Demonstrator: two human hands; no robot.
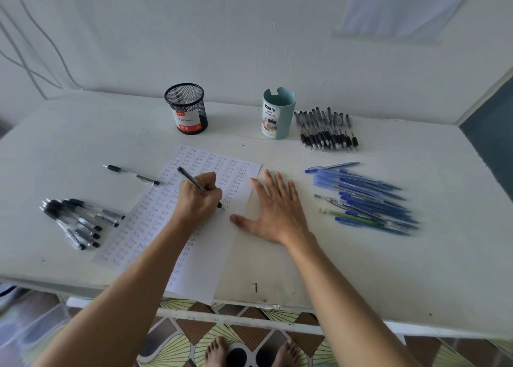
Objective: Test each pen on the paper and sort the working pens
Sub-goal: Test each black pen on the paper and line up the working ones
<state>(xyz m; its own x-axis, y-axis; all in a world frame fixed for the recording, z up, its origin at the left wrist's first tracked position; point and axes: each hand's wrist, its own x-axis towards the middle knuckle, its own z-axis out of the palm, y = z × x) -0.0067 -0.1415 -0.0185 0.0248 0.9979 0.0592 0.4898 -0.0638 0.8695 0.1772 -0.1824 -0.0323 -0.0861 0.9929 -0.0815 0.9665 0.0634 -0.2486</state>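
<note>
Left of frame, black pens (79,222) lie heaped on the counter (361,277); at centre the left hand (198,197) grips a pen (191,178), tip on the paper (216,169); the right hand (273,211) lies flat, fingers spread, at the paper's right edge; blue pens (363,200) lie at right.

the paper (211,269), filled with rows of "test", is lying slanted on the worktop (361,269) while a black pen (190,178) is leaning tip-down on it in the left hand (198,197), black pens (80,222) lying heaped at its left and blue pens (366,200) fanning at its right.
</note>
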